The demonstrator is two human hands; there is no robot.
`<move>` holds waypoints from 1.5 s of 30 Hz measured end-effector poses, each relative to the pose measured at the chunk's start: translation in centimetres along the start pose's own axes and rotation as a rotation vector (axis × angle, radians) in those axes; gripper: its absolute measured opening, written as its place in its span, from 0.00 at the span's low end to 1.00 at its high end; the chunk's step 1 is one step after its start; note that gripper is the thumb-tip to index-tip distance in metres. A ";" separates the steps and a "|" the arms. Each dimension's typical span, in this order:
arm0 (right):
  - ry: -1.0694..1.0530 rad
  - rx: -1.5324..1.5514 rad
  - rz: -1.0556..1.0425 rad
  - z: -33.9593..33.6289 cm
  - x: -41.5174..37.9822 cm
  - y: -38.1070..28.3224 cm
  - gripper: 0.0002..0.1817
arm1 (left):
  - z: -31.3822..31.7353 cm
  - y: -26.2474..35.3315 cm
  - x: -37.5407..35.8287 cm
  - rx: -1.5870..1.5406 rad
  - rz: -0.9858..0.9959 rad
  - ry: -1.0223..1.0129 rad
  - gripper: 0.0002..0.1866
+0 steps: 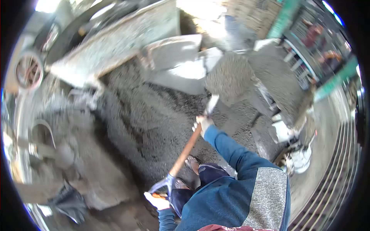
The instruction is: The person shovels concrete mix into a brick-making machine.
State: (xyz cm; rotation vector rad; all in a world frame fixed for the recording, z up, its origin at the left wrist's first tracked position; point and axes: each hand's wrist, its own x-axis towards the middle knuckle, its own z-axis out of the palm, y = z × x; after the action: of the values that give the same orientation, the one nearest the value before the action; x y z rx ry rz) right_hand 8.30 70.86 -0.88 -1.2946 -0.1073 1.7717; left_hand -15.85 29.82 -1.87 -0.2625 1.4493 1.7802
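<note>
A shovel with a wooden shaft (185, 154) slants across the middle of the view. My left hand (158, 200), in what looks like a pale glove with orange on it, is closed on its bluish D-shaped handle (166, 182). Farther up, my right hand (204, 122) wraps round the shaft near the metal socket (212, 104). At the far end a mound of damp grey sand-like material (229, 76) covers the blade, which is hidden beneath it. More loose grey material (142, 111) spreads over the floor below and left of the shovel.
A box-like container (279, 73) heaped with grey material stands at the right. Light-coloured panels (173, 54) lean behind the pile, beside a long pale trough-like board (127, 38). A wheel (29, 70) is at far left. A white bucket-like container (301, 159) sits at right, near metal bars (331, 181).
</note>
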 end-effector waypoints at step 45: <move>0.961 -1.462 -0.994 -18.2 -11.8 -28.2 0.20 | -2.7 1.0 -14.6 0.491 0.314 0.153 0.18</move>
State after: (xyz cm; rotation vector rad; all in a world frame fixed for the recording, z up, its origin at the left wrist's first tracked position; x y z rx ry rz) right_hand 40.26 71.52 14.65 -2.2780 -1.3682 -0.1204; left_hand -7.85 20.86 6.90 0.0918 2.0742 1.5963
